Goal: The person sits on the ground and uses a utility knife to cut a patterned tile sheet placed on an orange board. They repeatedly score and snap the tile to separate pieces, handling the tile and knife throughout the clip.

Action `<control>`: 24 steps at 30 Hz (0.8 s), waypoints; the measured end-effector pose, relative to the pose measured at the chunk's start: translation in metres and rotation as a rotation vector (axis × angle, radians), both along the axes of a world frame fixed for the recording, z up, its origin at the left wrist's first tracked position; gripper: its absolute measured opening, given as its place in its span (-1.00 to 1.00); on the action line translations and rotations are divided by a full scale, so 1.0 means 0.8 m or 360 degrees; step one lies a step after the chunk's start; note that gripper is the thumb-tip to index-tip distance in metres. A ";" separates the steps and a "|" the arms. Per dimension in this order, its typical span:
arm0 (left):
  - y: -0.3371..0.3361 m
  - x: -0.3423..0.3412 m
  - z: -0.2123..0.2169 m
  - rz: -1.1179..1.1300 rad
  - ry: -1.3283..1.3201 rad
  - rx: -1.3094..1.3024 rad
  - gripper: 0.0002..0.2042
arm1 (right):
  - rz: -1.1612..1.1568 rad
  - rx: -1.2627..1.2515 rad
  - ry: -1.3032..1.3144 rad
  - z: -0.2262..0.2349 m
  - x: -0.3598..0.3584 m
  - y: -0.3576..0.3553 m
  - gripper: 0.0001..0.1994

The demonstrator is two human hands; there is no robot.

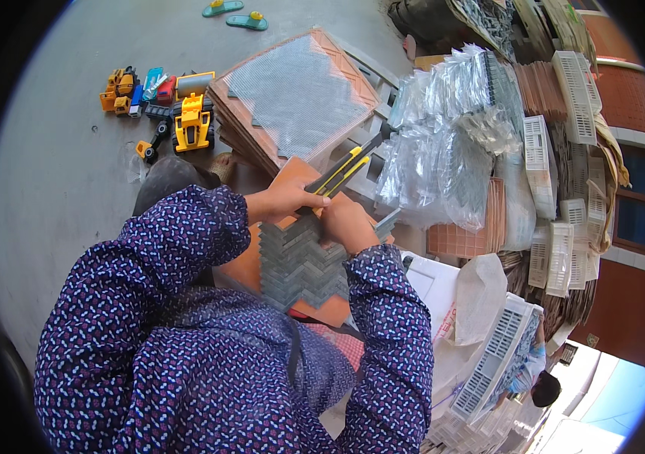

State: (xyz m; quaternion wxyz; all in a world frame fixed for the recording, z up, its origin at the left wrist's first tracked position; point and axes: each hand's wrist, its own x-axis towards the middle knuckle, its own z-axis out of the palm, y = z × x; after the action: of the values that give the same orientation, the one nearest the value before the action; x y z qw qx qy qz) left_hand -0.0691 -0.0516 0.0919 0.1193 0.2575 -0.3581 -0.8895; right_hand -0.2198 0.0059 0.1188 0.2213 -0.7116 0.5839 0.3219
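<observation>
Left to right. Left hand: we read it as clamped on the near end of a yellow-and-black cutter; one tool or two side by side, we cannot tell. Grey herringbone tile sheet: just below both hands, over an orange board. Cutter's long axis slants up and right, away from the sheet. Right hand: fingers curled near the sheet's upper right; we cannot tell whether they grip anything.
</observation>
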 end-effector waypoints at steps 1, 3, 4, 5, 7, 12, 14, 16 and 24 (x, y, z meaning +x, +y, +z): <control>-0.009 0.006 0.022 0.0035 0.0008 0.0060 -0.78 | 0.0052 0.0057 0.0045 0.021 0.007 0.005 -0.73; -0.034 0.021 0.018 0.0155 0.0190 0.0235 -0.69 | 0.0234 -0.0268 -0.0181 0.046 0.009 0.039 -0.80; -0.049 0.023 0.010 0.0224 0.0256 0.0345 -0.64 | 0.0249 -0.0508 -0.0277 0.060 0.008 0.067 -0.91; -0.060 0.025 0.017 0.0302 0.0293 0.0284 -0.64 | 0.0227 -0.0556 -0.0242 0.081 0.013 0.091 -0.93; -0.074 0.038 0.016 0.0488 0.0290 0.0223 -0.66 | 0.0250 -0.0545 -0.0242 0.119 0.028 0.128 -0.95; -0.073 0.026 0.014 0.0526 0.0260 0.0157 -0.78 | 0.0020 -0.0709 -0.0163 0.158 0.038 0.221 -0.75; -0.071 0.023 0.006 0.0482 0.0248 0.0160 -0.82 | -0.0044 -0.0822 -0.0180 0.162 0.041 0.245 -0.74; -0.068 0.019 -0.001 0.0473 0.0203 0.0137 -0.83 | -0.0043 -0.0949 -0.0187 0.162 0.042 0.260 -0.74; -0.070 0.004 -0.026 0.0461 0.0033 0.0302 -0.85 | -0.0698 -0.0923 -0.0263 0.192 0.022 0.292 -0.76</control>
State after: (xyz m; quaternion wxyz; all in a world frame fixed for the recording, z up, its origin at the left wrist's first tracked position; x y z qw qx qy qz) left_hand -0.0656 -0.1076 0.0708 0.2250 0.3073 -0.2304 -0.8955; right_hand -0.2022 0.2398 0.2721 0.1206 -0.6264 0.7695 0.0295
